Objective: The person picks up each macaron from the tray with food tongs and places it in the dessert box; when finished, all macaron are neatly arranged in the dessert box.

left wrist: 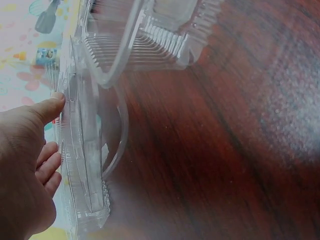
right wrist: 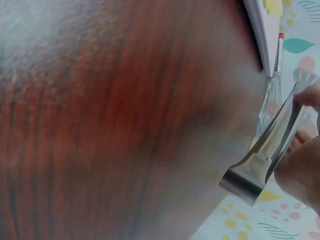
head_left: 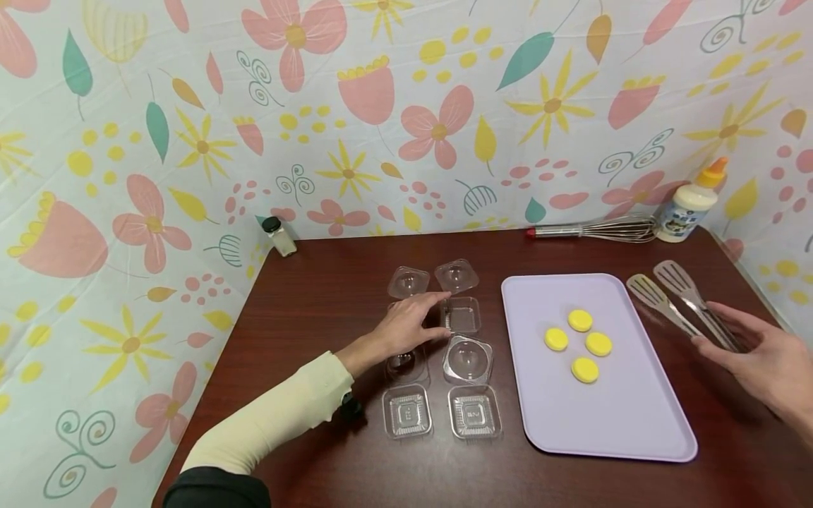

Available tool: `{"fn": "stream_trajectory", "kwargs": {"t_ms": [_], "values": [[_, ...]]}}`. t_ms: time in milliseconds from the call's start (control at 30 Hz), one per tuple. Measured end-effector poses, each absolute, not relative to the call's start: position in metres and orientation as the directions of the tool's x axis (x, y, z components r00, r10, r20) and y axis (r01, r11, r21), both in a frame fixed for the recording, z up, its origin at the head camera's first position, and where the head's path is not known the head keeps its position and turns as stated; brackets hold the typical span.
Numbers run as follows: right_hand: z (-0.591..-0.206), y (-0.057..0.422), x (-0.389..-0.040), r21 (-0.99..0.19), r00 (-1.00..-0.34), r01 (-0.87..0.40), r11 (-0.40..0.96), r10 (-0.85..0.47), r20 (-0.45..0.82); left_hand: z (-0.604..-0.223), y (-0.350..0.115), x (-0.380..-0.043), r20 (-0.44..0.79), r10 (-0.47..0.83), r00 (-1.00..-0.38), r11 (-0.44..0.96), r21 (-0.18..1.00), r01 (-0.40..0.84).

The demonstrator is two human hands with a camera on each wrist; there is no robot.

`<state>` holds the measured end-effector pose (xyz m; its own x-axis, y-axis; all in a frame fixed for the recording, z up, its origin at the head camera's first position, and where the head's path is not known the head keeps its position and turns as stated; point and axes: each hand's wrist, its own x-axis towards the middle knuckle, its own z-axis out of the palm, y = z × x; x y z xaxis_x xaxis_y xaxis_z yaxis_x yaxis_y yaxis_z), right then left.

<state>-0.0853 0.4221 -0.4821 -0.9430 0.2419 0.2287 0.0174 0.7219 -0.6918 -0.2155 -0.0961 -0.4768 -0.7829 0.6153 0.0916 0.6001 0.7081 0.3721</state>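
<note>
Clear plastic clamshell boxes with domed lids stand opened out in two columns on the table. My left hand (head_left: 409, 326) reaches over the left column, hiding part of it. Its thumb and index fingertip are spread at the left edge of a rear right box (head_left: 462, 315); in the left wrist view the thumb (left wrist: 52, 107) overlaps the plastic rim. My right hand (head_left: 765, 360) holds metal tongs (head_left: 699, 310) with slotted ends, their two arms apart and nothing between them. Left of the tongs, several round yellow discs (head_left: 585, 370) lie on a lilac tray (head_left: 610, 423).
A whisk (head_left: 610, 228) with a red-tipped handle lies along the back edge beside a white bottle (head_left: 687, 204) with an orange nozzle. At the back left corner is a small black-capped jar (head_left: 279, 237). Flower-printed cloth hangs behind the dark wooden table (head_left: 330, 282).
</note>
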Motion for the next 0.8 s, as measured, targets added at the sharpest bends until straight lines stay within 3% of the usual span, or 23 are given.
{"fn": "stream_trajectory", "kwargs": {"t_ms": [267,567,800], "values": [[-0.473,0.408,-0.085,-0.730,-0.952,-0.157,0.666,0.094,0.290,-0.476,-0.096,-0.216,0.091,0.619,-0.780,0.707,0.369,0.603],[-0.465,0.392,-0.084,-0.588,-0.973,-0.173,0.790,-0.045,0.226,-0.477,-0.096,-0.217,0.091,0.620,-0.780,0.709,0.362,0.605],[-0.464,0.386,-0.084,-0.512,-0.952,-0.261,0.818,-0.131,0.275,-0.477,-0.096,-0.216,0.092,0.618,-0.781,0.712,0.356,0.605]]}}
